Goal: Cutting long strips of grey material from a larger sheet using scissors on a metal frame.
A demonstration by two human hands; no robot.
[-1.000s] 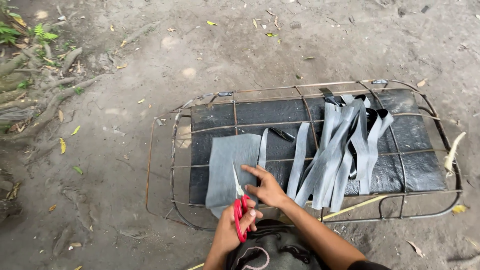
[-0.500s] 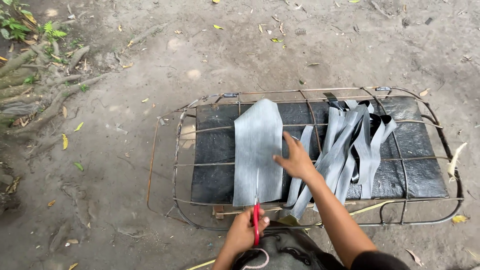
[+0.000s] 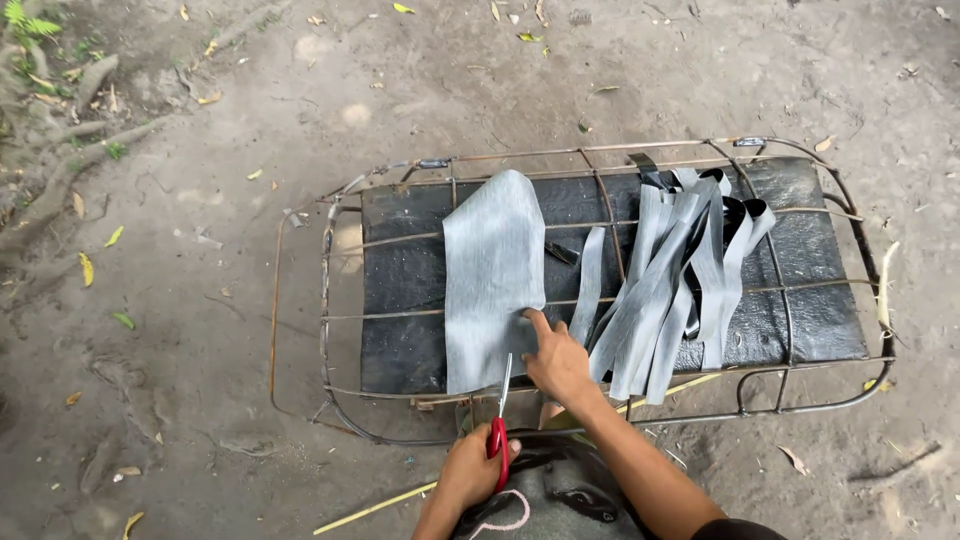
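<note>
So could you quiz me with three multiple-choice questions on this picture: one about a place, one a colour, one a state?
1. Where does the wide grey sheet lie?
A on the wire frame
B on the dirt
C in a bucket

2. What colour are the scissors' handles?
A blue
B red
C yellow

3. What is the right hand doing?
A hanging free
B pressing the sheet's edge
C gripping a stick

Answers: A, it lies across the frame's black pad; B, red shows in the left hand; B, its fingers rest on the sheet.
</note>
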